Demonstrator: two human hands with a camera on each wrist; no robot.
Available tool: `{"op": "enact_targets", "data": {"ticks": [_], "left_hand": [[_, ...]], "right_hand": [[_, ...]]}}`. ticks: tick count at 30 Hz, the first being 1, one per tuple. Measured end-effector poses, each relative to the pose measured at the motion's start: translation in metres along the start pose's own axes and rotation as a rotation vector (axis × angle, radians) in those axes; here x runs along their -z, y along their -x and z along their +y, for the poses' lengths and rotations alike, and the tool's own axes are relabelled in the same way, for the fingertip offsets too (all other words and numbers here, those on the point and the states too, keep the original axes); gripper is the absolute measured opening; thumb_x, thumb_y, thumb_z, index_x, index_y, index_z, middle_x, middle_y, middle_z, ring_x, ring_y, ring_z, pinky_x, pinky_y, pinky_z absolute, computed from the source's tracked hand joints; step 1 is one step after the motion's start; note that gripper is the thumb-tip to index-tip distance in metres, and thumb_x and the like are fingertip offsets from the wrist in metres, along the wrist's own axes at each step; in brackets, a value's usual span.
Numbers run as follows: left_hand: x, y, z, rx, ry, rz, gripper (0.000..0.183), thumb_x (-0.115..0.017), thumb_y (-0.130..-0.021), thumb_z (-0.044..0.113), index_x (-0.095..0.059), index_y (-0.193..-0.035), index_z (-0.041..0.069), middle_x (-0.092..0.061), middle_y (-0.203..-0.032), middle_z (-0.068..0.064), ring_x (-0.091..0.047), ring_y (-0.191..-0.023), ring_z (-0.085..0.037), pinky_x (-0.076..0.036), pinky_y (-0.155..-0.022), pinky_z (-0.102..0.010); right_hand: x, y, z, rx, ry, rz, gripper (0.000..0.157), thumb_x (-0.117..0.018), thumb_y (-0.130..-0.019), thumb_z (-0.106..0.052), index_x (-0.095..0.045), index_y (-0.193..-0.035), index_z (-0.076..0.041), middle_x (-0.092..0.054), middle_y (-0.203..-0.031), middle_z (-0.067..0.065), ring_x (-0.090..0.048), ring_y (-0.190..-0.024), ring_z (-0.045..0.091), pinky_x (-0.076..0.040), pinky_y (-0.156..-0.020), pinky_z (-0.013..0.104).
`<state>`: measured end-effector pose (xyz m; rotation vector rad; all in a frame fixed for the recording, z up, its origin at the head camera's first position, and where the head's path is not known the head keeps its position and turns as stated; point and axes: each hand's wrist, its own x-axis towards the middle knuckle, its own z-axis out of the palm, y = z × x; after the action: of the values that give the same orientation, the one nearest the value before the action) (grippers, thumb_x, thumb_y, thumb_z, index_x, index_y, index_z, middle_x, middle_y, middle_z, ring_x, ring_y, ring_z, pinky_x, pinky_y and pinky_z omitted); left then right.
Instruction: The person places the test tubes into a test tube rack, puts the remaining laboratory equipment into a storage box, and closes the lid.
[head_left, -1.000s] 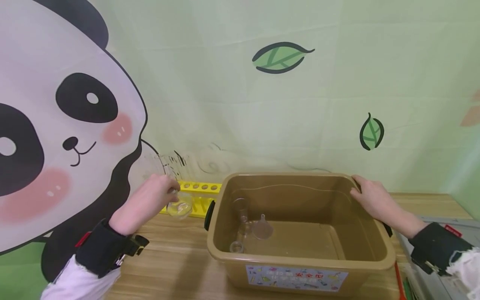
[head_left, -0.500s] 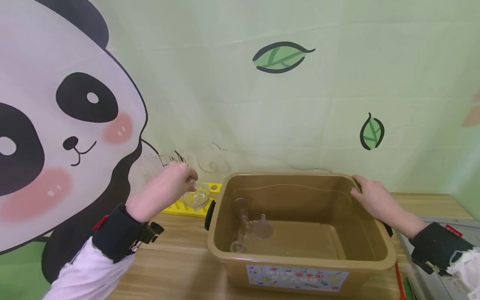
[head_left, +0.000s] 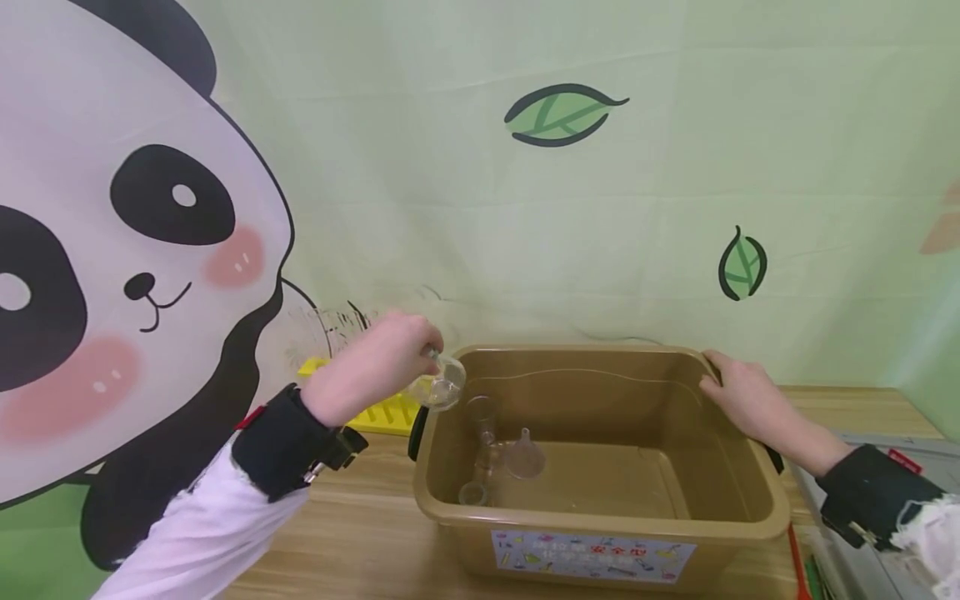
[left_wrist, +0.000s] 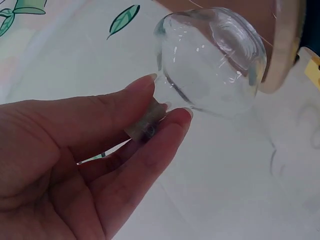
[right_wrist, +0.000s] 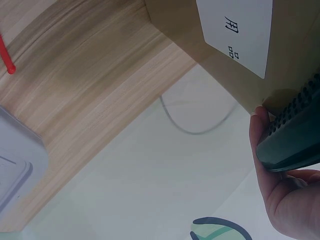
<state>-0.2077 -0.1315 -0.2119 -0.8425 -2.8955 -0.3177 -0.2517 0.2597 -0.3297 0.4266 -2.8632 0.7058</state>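
My left hand pinches a clear glass flask by its short neck between thumb and fingertips. In the left wrist view the flask's round bulb points away from the fingers, tilted. It hangs over the left rim of a brown plastic bin. My right hand grips the bin's far right corner, thumb on the inner side of the rim. In the right wrist view this hand lies beside the bin's dark handle. Inside the bin, at the left, lie a clear funnel and several clear vessels.
Left of the bin, behind my left arm, stands a yellow test tube rack. A grey case or tray lies right of the bin, with a red stick between them. A printed cloth backdrop rises behind the wooden table.
My left hand has carried the flask to the right and slightly up, from in front of the yellow rack to the bin's left rim. The right hand and bin have stayed put.
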Motion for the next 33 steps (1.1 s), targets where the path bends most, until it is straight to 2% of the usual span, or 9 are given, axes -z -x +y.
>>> {"op": "enact_targets", "data": {"ticks": [5,12,18,21,27,30,33], "left_hand": [[-0.004,-0.011,0.014,-0.024,-0.051,-0.044,0.003,-0.067,-0.076,-0.001,-0.066,-0.078,0.001,-0.059,-0.071,-0.002,-0.052,-0.063,-0.014,-0.046,-0.058,-0.025],[-0.016,-0.026,0.032,-0.06,-0.08,-0.083,0.017,-0.062,-0.073,-0.006,-0.06,-0.061,0.006,-0.044,-0.054,0.004,-0.038,-0.05,-0.011,-0.032,-0.045,-0.021],[-0.026,-0.034,0.039,-0.098,-0.066,-0.101,0.025,-0.065,-0.072,-0.004,-0.051,-0.056,0.009,-0.029,-0.051,0.006,-0.027,-0.045,-0.008,-0.022,-0.04,-0.021],[-0.031,-0.038,0.04,-0.128,-0.073,-0.098,0.024,-0.066,-0.07,-0.003,-0.05,-0.056,0.009,-0.032,-0.052,0.006,-0.029,-0.046,-0.008,-0.024,-0.04,-0.02],[-0.041,-0.046,0.043,-0.176,-0.103,-0.131,0.018,-0.07,-0.066,0.001,-0.054,-0.064,0.01,-0.05,-0.06,0.004,-0.046,-0.055,-0.012,-0.037,-0.046,-0.022],[-0.045,-0.051,0.045,-0.173,-0.138,-0.159,0.019,-0.073,-0.067,0.006,-0.055,-0.067,0.011,-0.05,-0.062,0.004,-0.047,-0.058,-0.013,-0.038,-0.047,-0.023],[-0.051,-0.055,0.047,-0.178,-0.183,-0.183,0.02,-0.074,-0.065,0.01,-0.054,-0.063,0.011,-0.045,-0.058,0.006,-0.043,-0.057,-0.013,-0.035,-0.044,-0.024]], "right_hand": [[0.0,0.0,0.0,-0.002,-0.001,-0.006,0.035,-0.04,-0.088,-0.006,-0.041,-0.116,0.016,-0.057,-0.088,0.024,-0.055,-0.068,0.024,-0.05,-0.056,0.039],[-0.001,-0.001,-0.001,-0.01,-0.003,-0.009,0.037,-0.04,-0.089,-0.006,-0.039,-0.118,0.017,-0.057,-0.088,0.025,-0.056,-0.068,0.024,-0.05,-0.056,0.039],[-0.001,0.0,0.0,-0.001,0.005,0.001,0.037,-0.041,-0.088,-0.005,-0.039,-0.117,0.018,-0.057,-0.088,0.026,-0.056,-0.066,0.023,-0.05,-0.054,0.038],[-0.001,0.001,0.0,-0.005,0.002,0.001,0.036,-0.041,-0.088,-0.004,-0.04,-0.117,0.018,-0.057,-0.087,0.025,-0.056,-0.066,0.024,-0.05,-0.054,0.038],[0.0,0.001,0.0,-0.006,0.008,0.001,0.038,-0.041,-0.088,-0.005,-0.039,-0.117,0.019,-0.056,-0.088,0.026,-0.056,-0.067,0.024,-0.049,-0.054,0.038],[0.0,0.001,0.0,-0.007,0.001,-0.006,0.038,-0.04,-0.088,-0.005,-0.038,-0.118,0.019,-0.056,-0.088,0.026,-0.056,-0.068,0.025,-0.05,-0.054,0.038],[-0.001,0.0,-0.001,-0.004,0.003,0.0,0.038,-0.041,-0.088,-0.005,-0.039,-0.117,0.019,-0.056,-0.087,0.025,-0.055,-0.066,0.024,-0.049,-0.053,0.037]]}}
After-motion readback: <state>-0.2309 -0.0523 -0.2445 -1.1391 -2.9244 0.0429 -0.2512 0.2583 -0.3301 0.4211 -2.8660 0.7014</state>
